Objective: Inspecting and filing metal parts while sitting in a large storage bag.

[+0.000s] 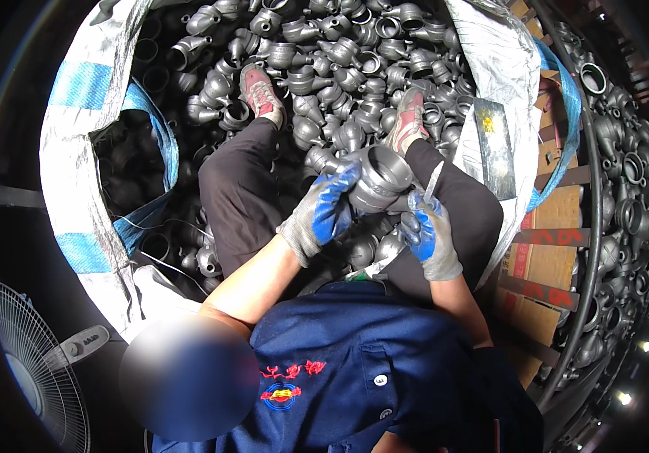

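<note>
A grey metal pipe fitting with a round open mouth is held over my lap. My left hand, in a grey and blue glove, grips its left side. On its right side sits my right hand, gloved the same way, with a thin metal tool sticking up from its fingers. I sit with both legs stretched out on a heap of like grey fittings.
The heap lies inside a large white and blue woven sack. A flat dark metal piece rests on the sack's right wall. More fittings stand on the right beside cardboard. A white fan is at lower left.
</note>
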### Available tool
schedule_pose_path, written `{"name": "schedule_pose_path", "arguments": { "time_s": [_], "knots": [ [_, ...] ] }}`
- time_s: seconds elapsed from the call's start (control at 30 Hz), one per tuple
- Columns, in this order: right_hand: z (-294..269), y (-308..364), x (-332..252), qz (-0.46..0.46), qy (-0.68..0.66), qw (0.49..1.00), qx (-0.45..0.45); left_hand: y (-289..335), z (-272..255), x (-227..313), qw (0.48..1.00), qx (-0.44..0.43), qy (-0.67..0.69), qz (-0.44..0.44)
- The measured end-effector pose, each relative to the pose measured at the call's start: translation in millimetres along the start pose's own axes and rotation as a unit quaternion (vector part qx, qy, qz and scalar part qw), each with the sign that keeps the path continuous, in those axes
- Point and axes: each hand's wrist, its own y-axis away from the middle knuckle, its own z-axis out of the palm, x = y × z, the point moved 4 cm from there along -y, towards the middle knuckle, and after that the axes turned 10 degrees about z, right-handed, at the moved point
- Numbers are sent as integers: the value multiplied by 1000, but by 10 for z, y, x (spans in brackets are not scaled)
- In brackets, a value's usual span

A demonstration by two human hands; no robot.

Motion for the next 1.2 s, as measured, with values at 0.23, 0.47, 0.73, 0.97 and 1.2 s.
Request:
{"name": "schedule_pose_path", "arguments": {
  "time_s": [0.23, 0.47, 0.73, 0.97, 1.2],
  "knots": [
    [148, 32, -27, 12, -49, 999, -18, 54, -52, 136, 997, -23, -49, 45],
    [322, 84, -191, -1, 40, 999, 34, -13, -303, 189, 985, 117, -91, 88],
    [441, 165, -406, -75, 162, 980, 94, -45, -360, 228, 958, 84, -268, 49],
    [459, 200, -462, -135, 211, 961, 116, -76, -569, 50, 942, 145, -297, 47],
    [567, 207, -501, -185, 205, 959, 64, 0, -395, 137, 922, 100, -372, 30]
  ]
}}
